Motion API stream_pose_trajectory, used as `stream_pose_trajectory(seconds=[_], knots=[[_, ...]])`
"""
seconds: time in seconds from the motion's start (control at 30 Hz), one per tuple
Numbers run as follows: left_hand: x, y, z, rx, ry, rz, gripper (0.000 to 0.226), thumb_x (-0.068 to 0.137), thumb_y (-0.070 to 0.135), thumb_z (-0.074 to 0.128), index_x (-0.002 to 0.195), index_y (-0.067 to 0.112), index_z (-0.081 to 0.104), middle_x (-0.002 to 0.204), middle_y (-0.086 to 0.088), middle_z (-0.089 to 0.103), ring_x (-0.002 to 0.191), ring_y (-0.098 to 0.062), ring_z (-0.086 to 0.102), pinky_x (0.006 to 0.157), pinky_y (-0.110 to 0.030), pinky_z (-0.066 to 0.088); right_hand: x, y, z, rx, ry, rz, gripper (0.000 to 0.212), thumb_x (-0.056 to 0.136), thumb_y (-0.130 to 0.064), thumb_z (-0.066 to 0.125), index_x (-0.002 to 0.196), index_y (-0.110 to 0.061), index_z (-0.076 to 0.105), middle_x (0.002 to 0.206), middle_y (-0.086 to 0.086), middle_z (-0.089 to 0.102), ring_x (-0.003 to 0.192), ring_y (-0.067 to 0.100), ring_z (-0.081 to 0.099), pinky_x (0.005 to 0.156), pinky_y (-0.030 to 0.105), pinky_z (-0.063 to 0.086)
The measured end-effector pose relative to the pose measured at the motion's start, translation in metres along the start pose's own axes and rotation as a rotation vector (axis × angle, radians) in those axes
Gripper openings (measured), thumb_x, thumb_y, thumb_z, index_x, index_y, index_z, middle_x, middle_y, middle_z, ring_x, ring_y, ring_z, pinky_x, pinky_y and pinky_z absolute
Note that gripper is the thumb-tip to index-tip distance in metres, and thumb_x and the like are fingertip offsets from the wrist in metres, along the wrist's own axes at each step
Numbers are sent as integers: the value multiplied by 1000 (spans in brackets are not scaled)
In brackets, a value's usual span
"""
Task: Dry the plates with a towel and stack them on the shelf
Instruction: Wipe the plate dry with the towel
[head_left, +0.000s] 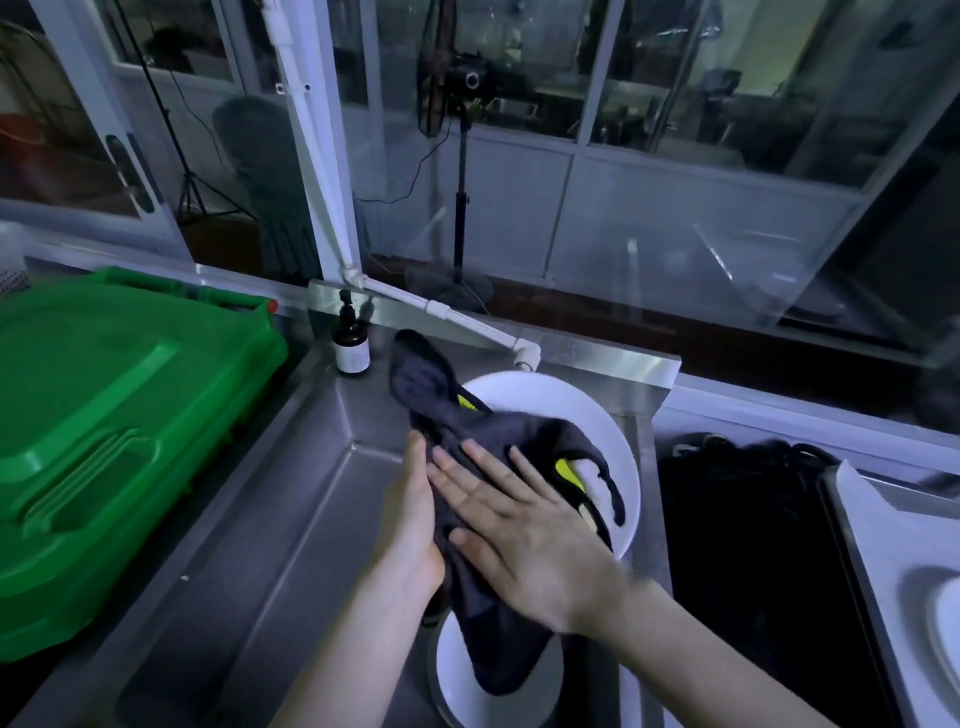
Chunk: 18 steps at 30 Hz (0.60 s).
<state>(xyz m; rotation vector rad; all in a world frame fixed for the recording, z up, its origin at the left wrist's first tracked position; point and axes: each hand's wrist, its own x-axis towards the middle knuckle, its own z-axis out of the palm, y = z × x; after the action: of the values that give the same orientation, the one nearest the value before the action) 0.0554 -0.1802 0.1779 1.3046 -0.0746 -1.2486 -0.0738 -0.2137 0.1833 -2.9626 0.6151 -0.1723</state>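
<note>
A white plate (561, 405) is held tilted over the steel sink (291, 519), mostly covered by a dark towel (498, 613) with yellow-green patches. My left hand (410, 525) grips the plate's left edge from behind the towel. My right hand (524, 535) lies flat, fingers spread, pressing the towel against the plate's face. Below, in the sink, lies another white plate (462, 680), partly hidden by the hanging towel. A further white plate (948, 629) shows at the right edge.
A large green plastic bin lid (104, 431) fills the left. A brown pump bottle (352, 343) stands at the sink's back corner beside a white pipe (467, 325). A black mass (753, 545) and a grey tray (878, 545) lie right of the sink.
</note>
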Motion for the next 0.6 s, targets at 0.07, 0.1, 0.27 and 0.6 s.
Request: stream_pose_trajectory(seconds=[0.07, 0.1, 0.27, 0.6], knots=[[7, 7, -5, 86, -13, 5, 70, 102, 61, 26, 149, 12, 44, 152, -13, 48, 140, -35, 45, 98, -37, 40, 10, 5, -3, -28, 80, 60, 55, 102, -49, 17, 154, -34, 9, 162, -18, 3, 150, 7, -5, 123, 40, 2], [7, 9, -7, 102, -19, 51, 67, 103, 60, 27, 147, 14, 47, 149, -10, 52, 138, -32, 49, 99, -35, 41, 15, 8, -4, -31, 114, 111, 56, 101, -51, 18, 154, -35, 11, 161, -18, 6, 150, 7, -1, 123, 41, 5], [3, 9, -12, 63, 206, 209, 35, 99, 57, 47, 101, 26, 62, 93, 21, 61, 78, 9, 59, 63, -16, 46, 24, 41, -7, -70, 122, 422, 62, 99, -58, 20, 155, -35, 6, 161, -19, -1, 150, 8, -5, 122, 41, 5], [11, -6, -9, -14, 175, 133, 44, 95, 62, 50, 101, 22, 69, 105, 4, 75, 81, -7, 74, 63, -28, 51, -16, 9, 11, 50, -1, 46, 56, 101, -49, 12, 154, -35, 2, 162, -19, -6, 150, 13, -11, 122, 37, -6]])
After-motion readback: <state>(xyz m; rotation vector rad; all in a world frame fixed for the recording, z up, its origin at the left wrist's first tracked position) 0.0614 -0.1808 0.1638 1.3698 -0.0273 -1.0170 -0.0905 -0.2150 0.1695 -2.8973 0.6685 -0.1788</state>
